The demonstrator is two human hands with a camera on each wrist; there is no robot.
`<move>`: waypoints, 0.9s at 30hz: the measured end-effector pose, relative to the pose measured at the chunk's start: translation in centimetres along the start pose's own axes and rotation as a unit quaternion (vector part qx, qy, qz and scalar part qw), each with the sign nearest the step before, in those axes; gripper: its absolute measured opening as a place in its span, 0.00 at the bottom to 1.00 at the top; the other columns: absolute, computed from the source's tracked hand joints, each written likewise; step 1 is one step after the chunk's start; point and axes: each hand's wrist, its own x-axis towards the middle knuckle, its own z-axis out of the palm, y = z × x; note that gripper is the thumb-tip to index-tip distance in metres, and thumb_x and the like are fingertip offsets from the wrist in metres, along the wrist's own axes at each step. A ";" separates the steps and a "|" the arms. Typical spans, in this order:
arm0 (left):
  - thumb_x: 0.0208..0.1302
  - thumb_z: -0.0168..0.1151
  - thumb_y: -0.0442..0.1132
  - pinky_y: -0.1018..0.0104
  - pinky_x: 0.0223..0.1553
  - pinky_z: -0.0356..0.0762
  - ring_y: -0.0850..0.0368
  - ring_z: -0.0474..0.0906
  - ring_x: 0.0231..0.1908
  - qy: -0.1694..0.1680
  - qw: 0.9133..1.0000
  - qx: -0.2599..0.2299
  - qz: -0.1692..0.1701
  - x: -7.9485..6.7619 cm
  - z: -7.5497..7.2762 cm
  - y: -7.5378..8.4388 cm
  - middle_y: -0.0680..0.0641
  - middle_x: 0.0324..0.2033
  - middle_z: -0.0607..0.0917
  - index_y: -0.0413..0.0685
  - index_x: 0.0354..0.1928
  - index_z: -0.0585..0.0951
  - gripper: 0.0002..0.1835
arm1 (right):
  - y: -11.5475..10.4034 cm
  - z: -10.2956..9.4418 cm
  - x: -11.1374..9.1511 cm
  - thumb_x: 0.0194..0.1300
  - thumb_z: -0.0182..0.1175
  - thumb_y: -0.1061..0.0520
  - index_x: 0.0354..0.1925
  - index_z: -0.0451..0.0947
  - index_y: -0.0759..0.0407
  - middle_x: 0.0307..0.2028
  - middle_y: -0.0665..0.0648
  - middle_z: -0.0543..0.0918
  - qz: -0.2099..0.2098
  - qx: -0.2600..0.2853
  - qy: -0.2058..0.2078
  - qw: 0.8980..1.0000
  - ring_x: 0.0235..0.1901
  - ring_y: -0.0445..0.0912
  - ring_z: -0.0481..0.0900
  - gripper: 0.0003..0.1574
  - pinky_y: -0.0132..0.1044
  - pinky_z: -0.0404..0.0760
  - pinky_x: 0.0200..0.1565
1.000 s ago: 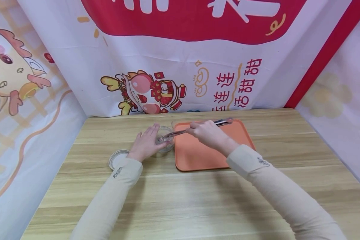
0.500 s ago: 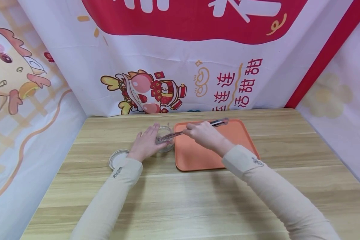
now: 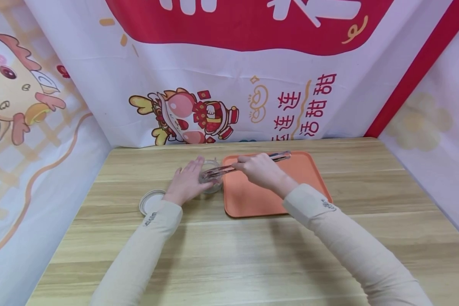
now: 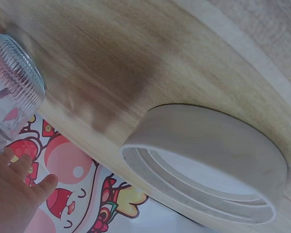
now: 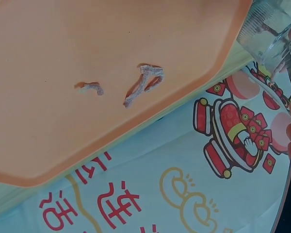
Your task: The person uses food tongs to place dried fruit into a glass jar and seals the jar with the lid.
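With fingers and thumb spanning its rim, my left hand holds a clear ribbed glass jar. My right hand grips a pair of tongs from above, over the orange tray. The tongs point left, their tips at the jar's mouth and partly hidden by my left hand. A dark strip shows inside the jar in the right wrist view. Small sugary-looking strips and a short curled piece lie on the tray.
A round white lid lies on the wooden table left of the jar, near my left wrist. Behind the table's back edge hangs a printed cloth. More printed cloth flanks both sides.
My right hand has shifted slightly left with the tongs, and the tongs' arms now look spread a little wider. My left hand stays at the jar.
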 end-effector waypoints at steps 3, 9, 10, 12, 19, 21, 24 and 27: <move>0.60 0.50 0.71 0.37 0.72 0.46 0.45 0.48 0.75 0.004 1.000 -0.002 0.000 0.0 -0.1 0.0 0.46 0.76 0.48 0.46 0.76 0.45 0.53 | 0.1 -0.2 0.0 0.61 0.59 0.68 0.45 0.85 0.51 0.32 0.52 0.84 0.005 0.005 -0.008 1.000 0.15 0.43 0.75 0.18 0.31 0.71 0.15; 0.60 0.50 0.71 0.37 0.72 0.47 0.44 0.50 0.74 0.010 1.000 0.004 0.003 -0.1 0.0 -0.1 0.45 0.76 0.49 0.45 0.76 0.46 0.53 | 0.4 -0.2 -0.2 0.62 0.61 0.65 0.45 0.85 0.53 0.34 0.53 0.86 -0.001 0.001 0.006 1.000 0.18 0.44 0.79 0.14 0.31 0.73 0.16; 0.59 0.50 0.71 0.37 0.72 0.47 0.44 0.49 0.74 0.010 1.000 0.004 0.003 -0.1 0.0 -0.1 0.45 0.76 0.49 0.46 0.76 0.46 0.53 | 0.5 -0.2 -0.3 0.62 0.61 0.64 0.45 0.85 0.53 0.34 0.53 0.86 -0.003 0.001 0.013 1.000 0.18 0.44 0.79 0.14 0.31 0.73 0.15; 0.59 0.49 0.72 0.37 0.72 0.47 0.44 0.49 0.75 0.009 1.000 0.001 0.002 0.0 0.0 -0.1 0.46 0.76 0.49 0.46 0.76 0.46 0.54 | 0.7 -0.2 -0.5 0.63 0.60 0.63 0.44 0.85 0.54 0.34 0.52 0.86 -0.003 -0.001 0.026 1.000 0.17 0.43 0.78 0.13 0.31 0.72 0.14; 0.59 0.46 0.74 0.37 0.72 0.45 0.45 0.48 0.75 0.006 1.000 -0.005 0.000 -0.1 -0.1 0.2 0.46 0.76 0.48 0.46 0.76 0.45 0.54 | 1.4 -0.3 -1.3 0.60 0.64 0.62 0.47 0.84 0.54 0.35 0.52 0.85 0.012 -0.013 0.030 0.999 0.15 0.42 0.74 0.15 0.31 0.70 0.13; 0.59 0.45 0.74 0.36 0.72 0.45 0.45 0.47 0.75 0.006 1.000 -0.007 -0.001 -0.1 -0.1 0.2 0.45 0.76 0.48 0.46 0.76 0.45 0.54 | 1.7 -0.5 -1.5 0.56 0.67 0.60 0.48 0.84 0.54 0.35 0.52 0.84 0.014 -0.023 0.023 0.999 0.15 0.42 0.74 0.18 0.32 0.71 0.14; 0.59 0.45 0.74 0.36 0.72 0.43 0.44 0.47 0.75 0.005 1.000 -0.010 -0.003 -0.1 -0.1 0.2 0.45 0.76 0.48 0.46 0.76 0.46 0.54 | 2.0 -0.7 -2.0 0.52 0.70 0.57 0.49 0.83 0.55 0.36 0.52 0.84 0.017 -0.031 0.023 0.999 0.15 0.42 0.74 0.23 0.32 0.71 0.14; 0.59 0.44 0.75 0.36 0.72 0.43 0.45 0.46 0.75 0.006 1.000 -0.012 -0.004 -0.1 0.0 0.3 0.46 0.76 0.47 0.47 0.76 0.46 0.53 | 2.5 -0.9 -2.5 0.56 0.67 0.59 0.50 0.83 0.54 0.36 0.52 0.85 0.026 -0.027 0.025 0.999 0.14 0.42 0.73 0.21 0.31 0.67 0.13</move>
